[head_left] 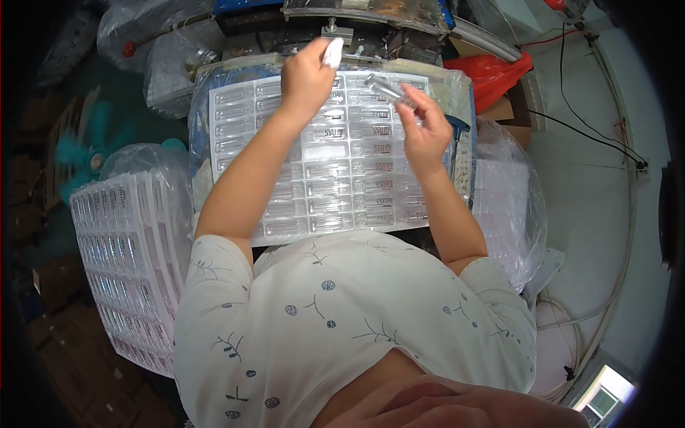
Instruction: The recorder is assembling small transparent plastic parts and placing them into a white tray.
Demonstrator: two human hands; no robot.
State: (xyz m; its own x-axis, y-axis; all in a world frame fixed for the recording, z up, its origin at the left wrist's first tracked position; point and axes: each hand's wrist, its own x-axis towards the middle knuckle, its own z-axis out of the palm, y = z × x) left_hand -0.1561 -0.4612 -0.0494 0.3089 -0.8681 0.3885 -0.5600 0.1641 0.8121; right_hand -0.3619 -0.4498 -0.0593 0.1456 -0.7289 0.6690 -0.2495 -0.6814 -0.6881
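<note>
My left hand (304,82) is at the far side of the tray, its fingers closed on a small white wad that looks like cloth (332,54). Between the thumb and fingers of my right hand (429,135) is a clear tube (384,87), tilted above the tray's far right part. Under both arms lies a wide white tray (222,93) with rows of clear tubes, many bearing dark or red print. One slot (325,153) near the tray's middle shows plain white, with no tube in it.
Stained machinery (357,11) stands beyond the tray. To the left is a stack of filled trays (118,242) with plastic wrap, and a teal fan (96,160). A red plastic bag (492,78) and plastic-wrapped stacks (505,207) are at the right, beside a wall with cables.
</note>
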